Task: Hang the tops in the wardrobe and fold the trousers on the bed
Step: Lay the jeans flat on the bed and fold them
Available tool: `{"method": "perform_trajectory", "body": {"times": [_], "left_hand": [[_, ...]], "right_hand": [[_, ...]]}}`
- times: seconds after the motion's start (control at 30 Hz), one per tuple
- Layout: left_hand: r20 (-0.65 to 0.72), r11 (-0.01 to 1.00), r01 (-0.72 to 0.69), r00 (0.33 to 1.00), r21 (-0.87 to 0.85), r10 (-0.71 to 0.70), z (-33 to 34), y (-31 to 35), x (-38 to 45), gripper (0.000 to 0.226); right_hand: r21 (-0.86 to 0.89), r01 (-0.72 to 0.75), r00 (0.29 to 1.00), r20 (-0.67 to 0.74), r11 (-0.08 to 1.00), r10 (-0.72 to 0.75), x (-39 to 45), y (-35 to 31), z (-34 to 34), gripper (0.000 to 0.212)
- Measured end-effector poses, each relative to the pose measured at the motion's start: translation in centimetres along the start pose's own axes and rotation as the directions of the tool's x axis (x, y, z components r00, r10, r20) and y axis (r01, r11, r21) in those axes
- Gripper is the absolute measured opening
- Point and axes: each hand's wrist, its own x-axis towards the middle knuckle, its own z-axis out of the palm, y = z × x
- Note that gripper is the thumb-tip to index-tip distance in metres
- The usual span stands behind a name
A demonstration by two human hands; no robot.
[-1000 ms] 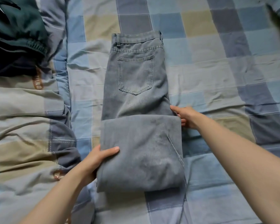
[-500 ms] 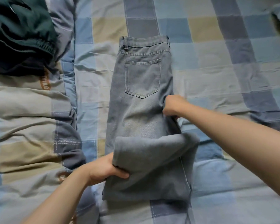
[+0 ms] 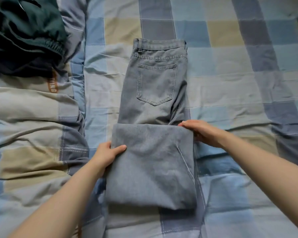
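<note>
Light grey-blue jeans [image 3: 155,86] lie lengthwise on the checked bedsheet [image 3: 230,69], waistband at the far end and back pocket facing up. Their legs are folded up over the thighs into a flat panel [image 3: 151,165]. My left hand [image 3: 107,155] pinches the panel's left edge, thumb on top and fingers underneath. My right hand [image 3: 201,133] holds the panel's upper right corner, with the thumb lying along the fold's top edge and the fingers tucked at the side.
A heap of dark green and black clothes [image 3: 24,36] lies at the far left on a rumpled checked duvet [image 3: 29,127]. Flat checked sheet stretches to the right of the jeans.
Half a second ago the folded legs were bunched up and my right hand was tucked at the crotch. The fold now lies flat, and my right hand is back at its right corner.
</note>
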Motion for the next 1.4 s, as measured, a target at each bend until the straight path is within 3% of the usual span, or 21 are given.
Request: {"method": "perform_trajectory", "body": {"times": [0.1,0.13,0.2,0.27,0.33,0.4,0.47,0.6,0.8,0.97,1.2,1.33,1.4], "left_hand": [[-0.085,0.999,-0.050,0.995,0.021,0.052,0.3,-0.6,0.0,0.007],[-0.113,0.996,-0.084,0.990,0.011,0.084,0.2,-0.7,-0.2,0.006],[-0.185,0.981,-0.178,0.964,0.075,0.189,-0.1,-1.1,-0.7,0.010],[-0.252,0.959,-0.201,0.935,0.198,0.248,-0.6,-1.5,-1.4,0.025],[-0.245,0.948,-0.126,0.948,0.292,0.202,-0.8,-2.5,-2.3,0.042],[-0.146,0.913,-0.039,0.983,0.406,0.107,-0.8,-4.3,-3.6,0.046],[-0.046,0.911,-0.014,0.998,0.412,0.036,-0.8,-6.1,-4.6,0.043],[-0.005,0.944,-0.056,0.998,0.326,0.061,-1.0,-6.6,-4.8,0.036],[-0.033,0.980,-0.155,0.987,0.123,0.160,-0.6,-6.6,-6.3,0.010],[-0.012,0.988,-0.112,0.993,0.107,0.114,-1.0,-6.5,-9.3,0.012],[0.085,0.964,0.137,0.984,0.228,-0.160,-0.6,-9.4,-17.9,0.036],[0.327,0.900,0.427,0.841,0.088,-0.431,-1.6,-10.0,-23.2,0.063],[0.323,0.891,0.449,0.834,0.071,-0.447,-2.2,-9.2,-23.9,0.075]], "right_hand": [[0.197,0.085,0.995,-0.065,0.977,-0.073,-0.7,3.2,1.3,0.032],[0.189,0.135,0.989,-0.086,0.973,-0.120,-1.0,4.0,1.9,0.036],[-0.004,0.218,0.953,-0.213,0.976,-0.214,-1.1,5.0,2.9,0.036],[-0.166,0.167,0.879,-0.422,0.972,-0.223,-0.7,5.3,3.3,0.037],[-0.091,0.066,0.828,-0.550,0.994,-0.105,-0.5,5.1,3.8,0.041],[0.052,-0.022,0.865,-0.499,0.998,0.045,-0.9,5.8,4.6,0.049],[0.114,-0.067,0.917,-0.384,0.991,0.106,-1.9,7.2,5.3,0.056],[0.287,-0.041,0.964,-0.239,0.957,0.113,-3.7,8.3,5.1,0.049],[0.286,0.096,0.979,-0.201,0.953,-0.038,-5.4,7.8,4.7,0.033],[0.340,-0.020,0.995,-0.088,0.940,0.053,-9.1,10.4,5.6,0.028],[0.303,-0.176,0.970,-0.108,0.937,0.217,-17.5,15.1,6.9,0.033],[0.300,-0.351,0.918,-0.077,0.887,0.389,-22.4,17.1,7.3,0.058],[0.343,-0.385,0.906,-0.039,0.857,0.422,-23.5,16.3,7.0,0.075]]}}
